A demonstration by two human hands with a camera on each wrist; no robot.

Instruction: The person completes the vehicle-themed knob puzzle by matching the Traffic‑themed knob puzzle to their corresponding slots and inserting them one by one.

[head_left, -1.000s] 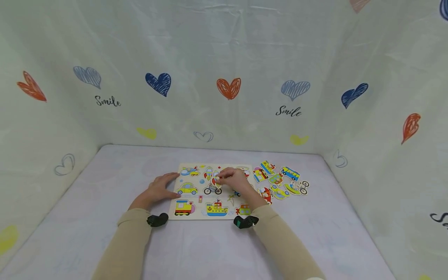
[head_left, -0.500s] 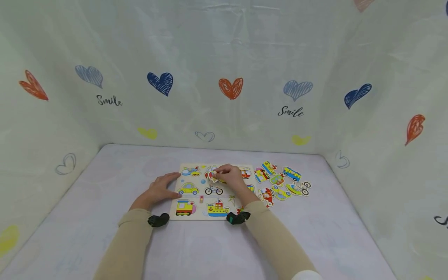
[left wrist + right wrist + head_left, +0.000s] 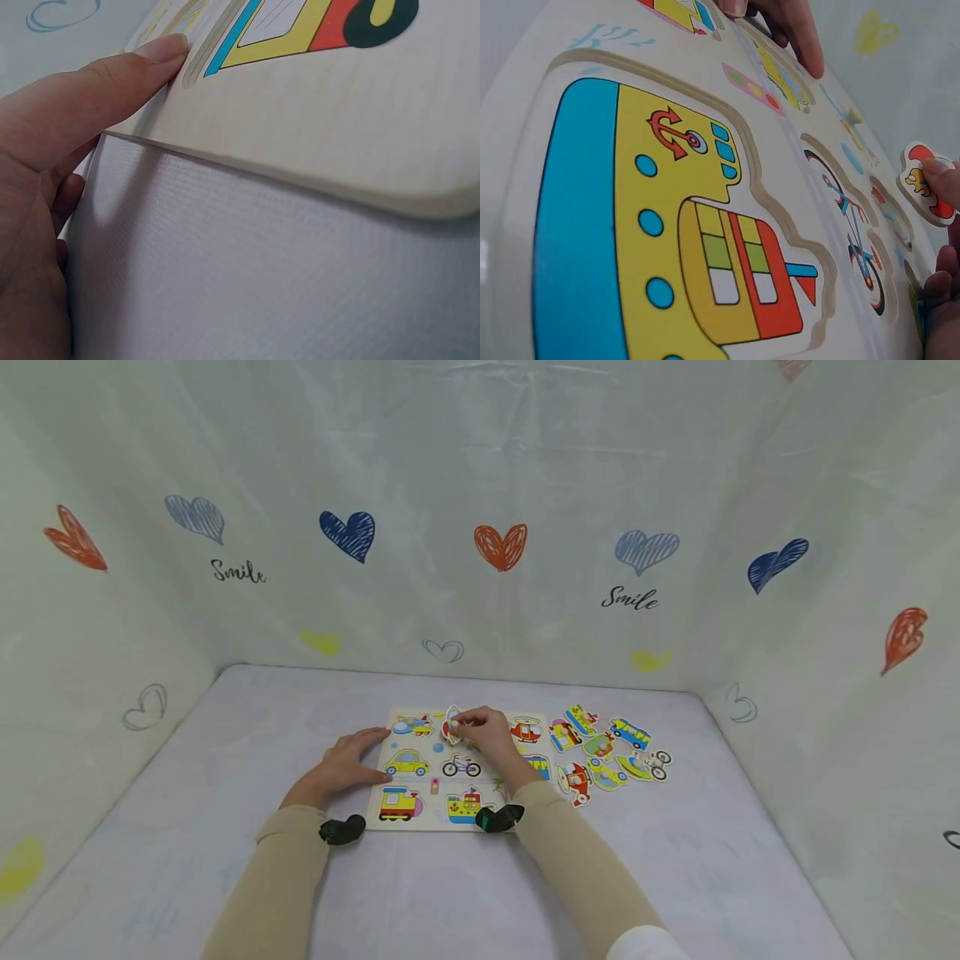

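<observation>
My right hand (image 3: 486, 735) pinches a rocket-shaped puzzle piece (image 3: 917, 182), white-edged with red fins and a yellow flame. In the head view the piece stands tilted over the upper middle of a wooden vehicle puzzle board (image 3: 412, 780). Below it on the board is the bicycle recess (image 3: 461, 766). The rocket recess is mostly hidden by hand and piece. My left hand (image 3: 345, 767) lies spread at the board's left edge. In the left wrist view its thumb (image 3: 124, 86) lies extended on the board's top, beside the train picture, while the other fingers are partly hidden beyond the edge.
Right of the board lie several loose pieces, among them a helicopter (image 3: 575, 781), a bus (image 3: 630, 733), a ship (image 3: 581, 719) and a motorcycle (image 3: 658, 765). A heart-printed curtain (image 3: 412, 593) stands behind the table (image 3: 435, 893) and along both sides.
My right hand has moved slightly left and up over the board with the rocket piece, tilting it more upright. The left hand stays at the board's edge.
</observation>
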